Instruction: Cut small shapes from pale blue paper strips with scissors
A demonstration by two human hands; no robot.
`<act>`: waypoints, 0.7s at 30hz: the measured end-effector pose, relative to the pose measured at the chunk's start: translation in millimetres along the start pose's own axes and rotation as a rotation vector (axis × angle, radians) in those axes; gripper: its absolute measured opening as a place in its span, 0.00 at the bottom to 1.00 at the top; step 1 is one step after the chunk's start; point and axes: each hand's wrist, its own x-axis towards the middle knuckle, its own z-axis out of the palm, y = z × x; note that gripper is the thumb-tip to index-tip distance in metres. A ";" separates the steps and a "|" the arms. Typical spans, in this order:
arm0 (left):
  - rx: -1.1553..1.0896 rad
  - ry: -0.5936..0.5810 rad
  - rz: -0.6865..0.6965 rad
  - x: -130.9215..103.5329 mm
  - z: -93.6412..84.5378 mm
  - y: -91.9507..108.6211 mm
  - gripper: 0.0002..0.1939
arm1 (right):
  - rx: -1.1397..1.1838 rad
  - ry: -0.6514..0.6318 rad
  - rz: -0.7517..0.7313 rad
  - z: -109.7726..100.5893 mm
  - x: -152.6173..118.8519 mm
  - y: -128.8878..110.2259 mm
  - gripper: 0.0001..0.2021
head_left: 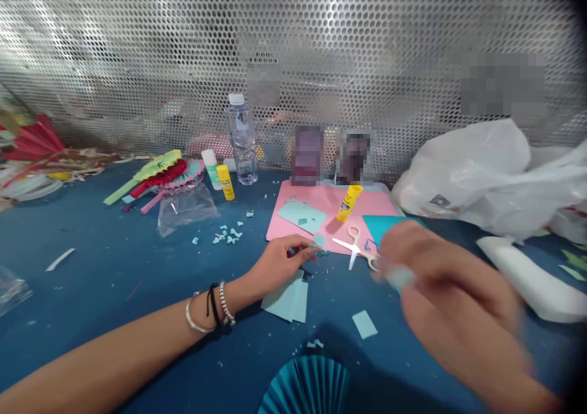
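My left hand (288,258) has its thumb and fingers pinched at a small pale-blue paper piece (320,240), by the near edge of the pink sheet (282,218). Under its wrist side lie pale-blue paper strips (284,301). Motion blurs my right hand (449,279), raised at the right with curled fingers; something pale shows at its fingertips, too smeared to name. Scissors (354,249) with pale handles lie spread between the hands. A loose pale-blue rectangle (364,325) lies nearer me. At the bottom edge shows a pleated teal paper fan (305,389), partly cut off.
A yellow glue stick (349,203) stands on the pink sheet. Left of it are another glue stick (225,183), a water bottle (243,142), folded paper fans (160,178) and paper scraps (232,235). White plastic bags (477,163) fill the right, before a perforated metal wall (367,47).
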 end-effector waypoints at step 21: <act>0.248 -0.047 0.086 -3.2 -2.2 -1.3 0.10 | -0.782 -0.527 0.064 21.6 2.3 70.5 0.10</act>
